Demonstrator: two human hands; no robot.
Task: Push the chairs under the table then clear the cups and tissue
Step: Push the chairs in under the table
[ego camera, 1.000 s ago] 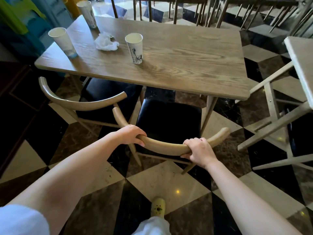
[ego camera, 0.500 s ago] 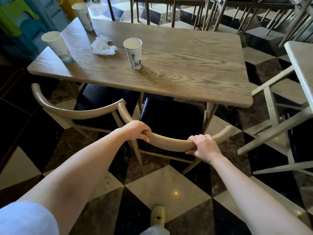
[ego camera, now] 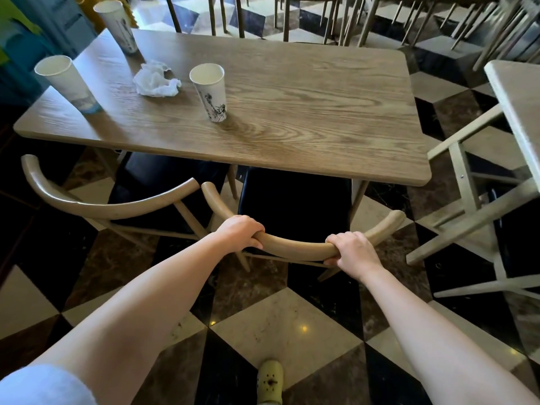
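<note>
Both hands are wrapped around the curved wooden back rail of the right chair [ego camera: 295, 200]: the left hand [ego camera: 241, 230] closed over the rail near its left bend, the right hand [ego camera: 352, 249] closed over it toward the right end. Ahead of the hands the chair's black seat lies partly beneath the near edge of the desk [ego camera: 306, 112]. Just left of the left hand stands the second chair [ego camera: 96, 200], its rail end close beside the gripped rail. Beyond the left hand a printed cup [ego camera: 210, 93] stands on the desk, with a crumpled tissue [ego camera: 156, 80] and two more cups [ego camera: 68, 83] farther left. To the right of the right hand stands a pale wooden frame [ego camera: 473, 206]; behind the hands a yellow shoe [ego camera: 270, 381] rests on the checkered floor [ego camera: 292, 325].
</note>
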